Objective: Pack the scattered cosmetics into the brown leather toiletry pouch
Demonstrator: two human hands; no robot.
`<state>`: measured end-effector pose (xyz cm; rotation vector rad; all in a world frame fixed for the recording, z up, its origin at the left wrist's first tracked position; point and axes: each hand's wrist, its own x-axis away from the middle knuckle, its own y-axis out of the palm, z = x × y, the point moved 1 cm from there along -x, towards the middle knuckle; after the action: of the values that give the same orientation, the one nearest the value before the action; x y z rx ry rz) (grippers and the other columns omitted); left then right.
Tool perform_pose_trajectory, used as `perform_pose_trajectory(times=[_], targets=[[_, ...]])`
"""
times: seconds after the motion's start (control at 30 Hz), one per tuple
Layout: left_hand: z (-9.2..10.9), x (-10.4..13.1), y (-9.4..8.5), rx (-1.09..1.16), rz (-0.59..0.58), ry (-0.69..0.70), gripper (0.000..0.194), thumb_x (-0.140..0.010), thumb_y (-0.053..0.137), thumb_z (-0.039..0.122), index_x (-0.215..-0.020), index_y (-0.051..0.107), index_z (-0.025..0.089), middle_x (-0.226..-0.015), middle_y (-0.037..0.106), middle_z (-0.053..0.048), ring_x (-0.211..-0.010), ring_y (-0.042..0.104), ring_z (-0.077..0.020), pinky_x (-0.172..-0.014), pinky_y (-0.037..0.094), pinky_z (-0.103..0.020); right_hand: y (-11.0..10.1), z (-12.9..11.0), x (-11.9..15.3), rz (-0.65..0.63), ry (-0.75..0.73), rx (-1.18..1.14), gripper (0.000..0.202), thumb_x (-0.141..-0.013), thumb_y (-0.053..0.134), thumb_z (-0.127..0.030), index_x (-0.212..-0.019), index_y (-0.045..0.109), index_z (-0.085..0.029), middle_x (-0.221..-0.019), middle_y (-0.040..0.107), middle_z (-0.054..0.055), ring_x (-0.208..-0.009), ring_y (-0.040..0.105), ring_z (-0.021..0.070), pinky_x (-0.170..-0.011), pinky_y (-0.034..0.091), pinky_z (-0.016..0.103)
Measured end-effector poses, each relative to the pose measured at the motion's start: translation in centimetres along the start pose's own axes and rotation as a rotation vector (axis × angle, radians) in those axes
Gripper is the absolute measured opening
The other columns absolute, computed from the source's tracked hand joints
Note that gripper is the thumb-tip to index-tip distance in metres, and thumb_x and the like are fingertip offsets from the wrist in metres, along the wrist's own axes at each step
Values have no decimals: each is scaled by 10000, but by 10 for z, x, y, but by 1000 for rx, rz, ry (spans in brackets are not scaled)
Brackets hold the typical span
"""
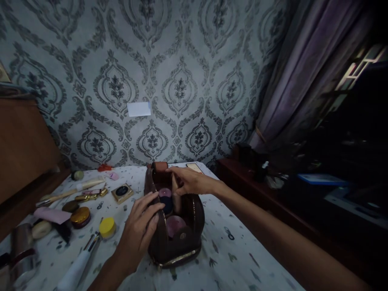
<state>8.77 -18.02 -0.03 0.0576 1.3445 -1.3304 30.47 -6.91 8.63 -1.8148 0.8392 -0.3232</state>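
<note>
Two bare hands of mine work at the dark brown bag (pixel 176 248) in the head view, the only one I have; it stands unzipped near six o'clock from the view's centre. At the bag's nine o'clock, my left hand (pixel 140 227) lies spread and unclenched, fingers on the rim. I judge a light outward press there best, keeping the mouth wide without tipping the bag. From the bag's two o'clock my right hand (pixel 192 180) reaches in, pinching a beige tube (pixel 176 201) near its top. The tube is nearly upright; its lower end is hidden, so I cannot tell what it rests on. Any move should run along its length, clear of the dark blue item (pixel 166 205) at its nine o'clock and the pink round item (pixel 176 225) at its six. A soft pinch should do.
</note>
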Motion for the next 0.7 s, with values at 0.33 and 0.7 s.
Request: perform_pose_trajectory(times=[0.33,0.7], targets=[[-1,0,0,-7,-15,-21,322,-1001,399,179,-1229,602,282,-1423,554,-62,-1349,469,-226,-1081,466,-452,-1,3,2,25,46,38,783,-710,808,-299,-1398,487,-108,-1180,667,135,-1077,623,281,-938,479,386],[1,-1,-2,25,5,-36,312,-992,423,200,-1206,637,274,-1402,581,-70,-1331,498,-239,-1073,476,-451,-2,3,7,47,-22,43,783,-733,801,-352,-1420,474,-168,-1365,589,161,-1248,555,306,-1039,430,450]])
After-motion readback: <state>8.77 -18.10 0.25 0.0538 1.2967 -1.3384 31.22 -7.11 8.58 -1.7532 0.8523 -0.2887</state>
